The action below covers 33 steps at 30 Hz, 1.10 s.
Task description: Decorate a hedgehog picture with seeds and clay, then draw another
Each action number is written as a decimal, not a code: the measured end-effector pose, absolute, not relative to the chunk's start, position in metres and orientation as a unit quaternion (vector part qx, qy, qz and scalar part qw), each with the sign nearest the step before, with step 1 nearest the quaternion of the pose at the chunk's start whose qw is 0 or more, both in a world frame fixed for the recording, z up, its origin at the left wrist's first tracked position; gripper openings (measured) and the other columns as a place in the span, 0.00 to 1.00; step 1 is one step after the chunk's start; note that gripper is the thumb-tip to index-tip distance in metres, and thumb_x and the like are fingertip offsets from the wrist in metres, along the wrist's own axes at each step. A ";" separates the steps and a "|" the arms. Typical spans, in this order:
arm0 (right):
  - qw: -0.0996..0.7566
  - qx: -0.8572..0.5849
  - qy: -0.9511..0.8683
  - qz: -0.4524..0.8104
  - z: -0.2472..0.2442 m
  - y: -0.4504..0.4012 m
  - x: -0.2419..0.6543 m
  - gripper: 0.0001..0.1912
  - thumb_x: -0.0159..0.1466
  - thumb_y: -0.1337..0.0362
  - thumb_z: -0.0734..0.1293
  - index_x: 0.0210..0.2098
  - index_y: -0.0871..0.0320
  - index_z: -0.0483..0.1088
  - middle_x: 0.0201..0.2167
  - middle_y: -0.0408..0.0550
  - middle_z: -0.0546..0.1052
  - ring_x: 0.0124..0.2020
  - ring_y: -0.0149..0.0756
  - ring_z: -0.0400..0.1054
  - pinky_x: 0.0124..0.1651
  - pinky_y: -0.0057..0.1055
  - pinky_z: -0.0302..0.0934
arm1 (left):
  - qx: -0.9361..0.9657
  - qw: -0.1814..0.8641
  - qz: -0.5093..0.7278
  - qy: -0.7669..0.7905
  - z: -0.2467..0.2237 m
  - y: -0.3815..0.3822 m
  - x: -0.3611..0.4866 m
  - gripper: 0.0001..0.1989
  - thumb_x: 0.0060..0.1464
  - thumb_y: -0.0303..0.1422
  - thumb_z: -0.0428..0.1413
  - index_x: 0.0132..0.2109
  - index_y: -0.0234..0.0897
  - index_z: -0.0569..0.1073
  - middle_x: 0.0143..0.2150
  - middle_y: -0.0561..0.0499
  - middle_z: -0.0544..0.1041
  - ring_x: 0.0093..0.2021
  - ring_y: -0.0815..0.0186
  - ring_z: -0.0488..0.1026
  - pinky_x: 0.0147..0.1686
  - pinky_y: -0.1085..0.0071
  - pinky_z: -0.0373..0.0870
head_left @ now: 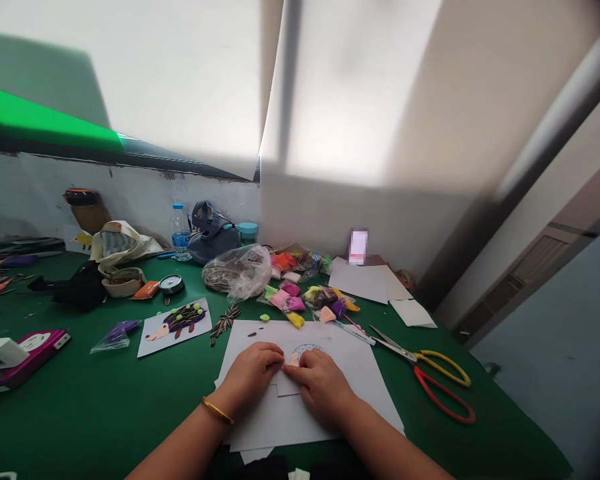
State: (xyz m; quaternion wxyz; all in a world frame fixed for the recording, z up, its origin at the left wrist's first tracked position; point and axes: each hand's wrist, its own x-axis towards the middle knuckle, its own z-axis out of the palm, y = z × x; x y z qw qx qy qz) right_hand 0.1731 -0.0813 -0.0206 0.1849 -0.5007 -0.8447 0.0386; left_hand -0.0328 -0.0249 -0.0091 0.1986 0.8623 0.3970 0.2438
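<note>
A small white card (287, 387) with a blue dotted, rounded outline drawn on it lies on a stack of white paper sheets (260, 427). On the card sits a piece of peach modelling clay (294, 360). My right hand (326, 383) is closed around this clay, thumb and forefinger touching its sides. Just left of it, my left hand (255, 373), a gold bangle on its wrist, has curled fingers at the card's left side; what they grip is hidden. Dark seeds (253, 334) lie on the paper above the left hand.
A finished hedgehog picture (153, 331) lies to the left, beside a pile of striped seeds (225, 323). Bagged coloured clay (287, 297) and a clear plastic bag (237, 273) sit behind the paper. Large scissors (415, 357) lie partly open at right, near a white pen (355, 333).
</note>
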 end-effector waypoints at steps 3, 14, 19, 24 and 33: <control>0.188 -0.501 -0.843 0.050 -0.020 -0.081 0.174 0.26 0.60 0.73 0.63 0.54 0.45 0.73 0.38 0.47 0.72 0.41 0.40 0.63 0.45 0.35 0.58 | 0.865 0.200 0.240 0.393 -0.010 -0.024 -0.033 0.09 0.58 0.28 0.56 0.41 0.41 0.81 0.46 0.50 0.81 0.48 0.61 0.75 0.53 0.63 0.70; 0.245 -0.535 -0.802 0.104 -0.031 -0.074 0.180 0.34 0.55 0.77 0.60 0.61 0.57 0.65 0.44 0.52 0.75 0.46 0.41 0.65 0.52 0.38 0.63 | 0.896 0.150 0.225 0.353 -0.006 -0.031 -0.027 0.09 0.61 0.33 0.56 0.40 0.43 0.82 0.43 0.48 0.79 0.45 0.60 0.73 0.47 0.64 0.70; 0.239 -0.539 -0.802 0.100 -0.030 -0.075 0.179 0.34 0.55 0.77 0.60 0.61 0.58 0.66 0.45 0.52 0.75 0.46 0.41 0.65 0.53 0.38 0.63 | 0.899 0.137 0.231 0.345 -0.006 -0.032 -0.027 0.11 0.63 0.35 0.54 0.39 0.44 0.82 0.42 0.47 0.78 0.44 0.61 0.73 0.46 0.65 0.69; 0.233 -0.545 -0.798 0.107 -0.028 -0.076 0.179 0.34 0.56 0.77 0.60 0.62 0.57 0.66 0.45 0.53 0.75 0.46 0.41 0.66 0.53 0.38 0.63 | 0.895 0.148 0.238 0.348 -0.008 -0.031 -0.029 0.08 0.59 0.31 0.57 0.43 0.43 0.80 0.45 0.48 0.79 0.46 0.60 0.73 0.47 0.64 0.69; 0.232 -0.546 -0.797 0.112 -0.026 -0.077 0.179 0.33 0.56 0.76 0.60 0.62 0.57 0.66 0.46 0.53 0.75 0.48 0.42 0.66 0.55 0.38 0.62 | 0.910 0.123 0.211 0.336 -0.002 -0.035 -0.029 0.08 0.59 0.29 0.56 0.42 0.43 0.80 0.43 0.48 0.80 0.45 0.59 0.73 0.46 0.62 0.70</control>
